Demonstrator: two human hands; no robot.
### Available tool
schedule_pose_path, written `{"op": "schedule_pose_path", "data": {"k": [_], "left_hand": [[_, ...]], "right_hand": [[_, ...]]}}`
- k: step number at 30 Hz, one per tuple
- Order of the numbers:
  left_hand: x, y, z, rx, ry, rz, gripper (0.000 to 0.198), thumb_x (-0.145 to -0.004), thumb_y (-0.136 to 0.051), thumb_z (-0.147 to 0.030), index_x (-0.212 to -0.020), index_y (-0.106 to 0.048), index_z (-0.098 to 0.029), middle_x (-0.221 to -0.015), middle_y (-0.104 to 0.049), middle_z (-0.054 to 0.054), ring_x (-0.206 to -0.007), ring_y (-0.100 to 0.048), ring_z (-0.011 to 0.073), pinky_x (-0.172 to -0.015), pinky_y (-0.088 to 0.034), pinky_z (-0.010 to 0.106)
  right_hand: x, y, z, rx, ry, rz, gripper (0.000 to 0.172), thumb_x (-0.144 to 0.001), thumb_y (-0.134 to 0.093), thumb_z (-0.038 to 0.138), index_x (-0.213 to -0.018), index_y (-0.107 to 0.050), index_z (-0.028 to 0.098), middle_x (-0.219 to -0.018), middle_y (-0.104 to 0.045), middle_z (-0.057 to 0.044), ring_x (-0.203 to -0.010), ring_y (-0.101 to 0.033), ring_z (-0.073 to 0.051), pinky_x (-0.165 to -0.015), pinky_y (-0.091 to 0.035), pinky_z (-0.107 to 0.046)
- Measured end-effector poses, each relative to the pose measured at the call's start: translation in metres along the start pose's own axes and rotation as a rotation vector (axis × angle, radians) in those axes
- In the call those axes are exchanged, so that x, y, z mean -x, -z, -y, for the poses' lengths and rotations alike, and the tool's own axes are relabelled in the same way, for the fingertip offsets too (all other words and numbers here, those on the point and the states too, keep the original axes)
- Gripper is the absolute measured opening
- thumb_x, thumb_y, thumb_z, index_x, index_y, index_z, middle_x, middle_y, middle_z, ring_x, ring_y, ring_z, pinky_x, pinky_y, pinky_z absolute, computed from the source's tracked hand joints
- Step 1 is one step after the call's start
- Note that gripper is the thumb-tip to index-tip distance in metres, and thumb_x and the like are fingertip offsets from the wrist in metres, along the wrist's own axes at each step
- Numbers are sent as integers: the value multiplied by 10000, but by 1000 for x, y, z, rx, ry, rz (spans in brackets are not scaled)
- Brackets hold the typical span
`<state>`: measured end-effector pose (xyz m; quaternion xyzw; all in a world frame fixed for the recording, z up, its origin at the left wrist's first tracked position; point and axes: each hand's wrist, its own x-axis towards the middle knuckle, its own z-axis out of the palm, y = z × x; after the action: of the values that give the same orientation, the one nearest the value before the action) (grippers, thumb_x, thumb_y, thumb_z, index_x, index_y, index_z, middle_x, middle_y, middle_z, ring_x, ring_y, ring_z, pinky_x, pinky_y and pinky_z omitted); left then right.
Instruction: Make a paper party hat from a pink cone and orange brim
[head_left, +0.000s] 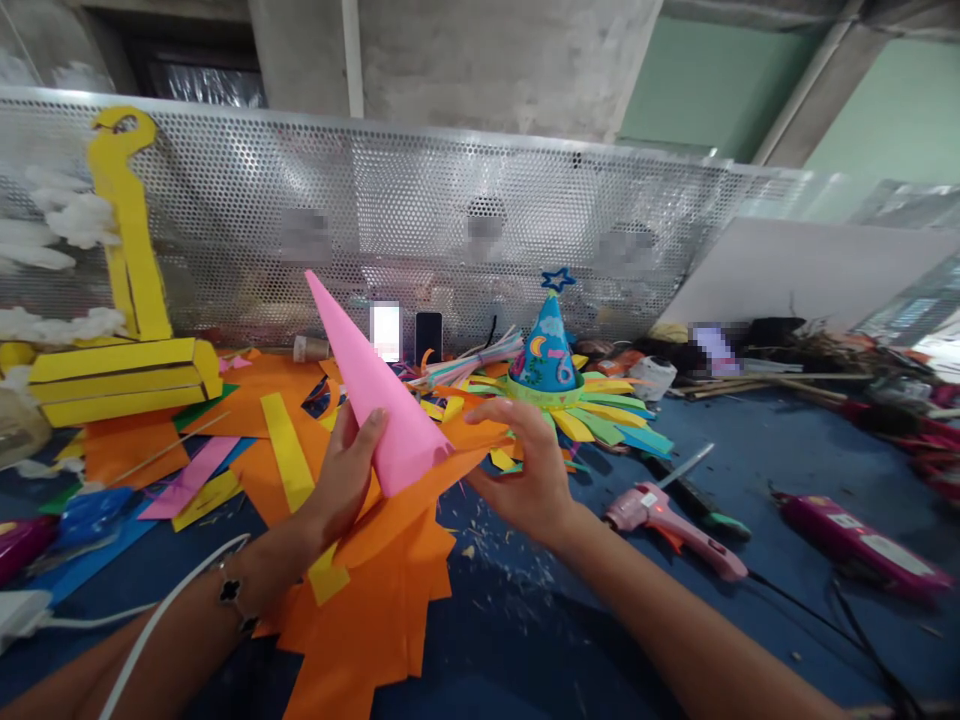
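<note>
Left of the blue party hat [551,345], my left hand [346,462] grips the pink paper cone [375,385], rolled but undecorated; right hand [531,470] curls at the orange paper strip [418,490], pinch unclear, wrapping apparently unfinished.

One head-worn camera, I note: above the near edge of the bench [495,640], facing forward and down; left hand [349,455] and right hand [532,465] close, perforated metal sheet [427,200] beyond the far edge.

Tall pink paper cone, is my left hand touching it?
Touching. The head view shows the left hand holding the tall pink paper cone, its thumb lying on the paper.
</note>
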<state>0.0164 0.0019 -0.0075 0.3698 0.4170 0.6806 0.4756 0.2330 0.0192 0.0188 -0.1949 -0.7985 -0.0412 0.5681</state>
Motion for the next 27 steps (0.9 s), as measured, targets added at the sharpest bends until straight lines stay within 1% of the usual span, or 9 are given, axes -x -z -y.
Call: {"op": "schedule_pose_path", "data": {"k": [2, 4, 6, 11, 15, 18, 21, 24, 27], "left_hand": [[1, 1, 0, -55, -9, -20, 591, -848, -786, -615, -1313, -654, -275, -1256, -708, 59, -1146, -667, 257, -949, -578, 353], [2, 3, -2, -88, -26, -14, 565, -861, -763, -631, -1295, -669, -281, -1260, -709, 57, -1161, -664, 261, -941, -578, 341], [2, 4, -3, -101, -40, 0, 548, -863, -754, -638, -1266, -677, -274, -1242, -714, 55, -1161, -665, 264, -933, -580, 335], [-2, 2, -8, -99, -47, 15, 580, -821, -794, -636, -1237, -682, -247, -1200, -719, 51, -1103, -675, 243, -911, -584, 314], [-6, 0, -9, -11, -1, 23, 603, -782, -840, -608, -1237, -684, -243, -1173, -721, 43, -1036, -685, 214, -884, -590, 301], [-9, 0, -9, 31, 17, 25, 596, -764, -862, -590, -1206, -687, -231, -1144, -721, 40, -993, -686, 197, -858, -593, 290], [-11, 1, -9, 37, 10, 27, 542, -787, -852, -571, -1164, -686, -219, -1105, -720, 35, -953, -678, 180, -804, -587, 260], [-11, 1, -8, 38, 23, 35, 529, -808, -835, -571, -1171, -682, -218, -1110, -723, 39, -958, -684, 189, -811, -592, 275], [-10, 1, -8, 28, 41, 41, 526, -809, -828, -588, -1167, -692, -229, -1123, -732, 48, -1006, -691, 219, -852, -599, 308]], "right_hand": [[-3, 2, 3, -30, 36, 26, 828, -874, -807, 143, -1528, -374, 409, -1024, -793, 15, -919, -763, -251, -896, -522, -467], [-6, 5, 6, -46, 73, 59, 814, -901, -753, 118, -1552, -354, 399, -930, -813, 48, -807, -769, -224, -892, -505, -455], [-8, 7, 8, -45, 85, 84, 791, -915, -711, 111, -1565, -349, 377, -893, -829, 61, -751, -768, -211, -902, -495, -450], [-9, 10, 11, -36, 74, 112, 739, -905, -671, 96, -1542, -397, 352, -891, -845, 60, -730, -780, -207, -874, -498, -435], [-12, 11, 14, -9, 96, 104, 716, -881, -624, 43, -1519, -453, 320, -878, -850, 57, -742, -789, -204, -871, -507, -426], [-14, 12, 15, 6, 111, 100, 696, -874, -655, 36, -1498, -492, 299, -897, -854, 49, -772, -791, -201, -869, -508, -419], [-14, 12, 14, 35, 133, 103, 692, -873, -711, 58, -1495, -502, 277, -952, -857, 20, -783, -787, -204, -870, -511, -421], [-14, 12, 13, 77, 160, 85, 712, -866, -726, 72, -1504, -493, 286, -944, -852, 18, -766, -779, -204, -844, -516, -415], [-13, 10, 12, 99, 152, 70, 728, -864, -693, 67, -1515, -476, 310, -908, -838, 36, -754, -768, -203, -820, -532, -404]]}}
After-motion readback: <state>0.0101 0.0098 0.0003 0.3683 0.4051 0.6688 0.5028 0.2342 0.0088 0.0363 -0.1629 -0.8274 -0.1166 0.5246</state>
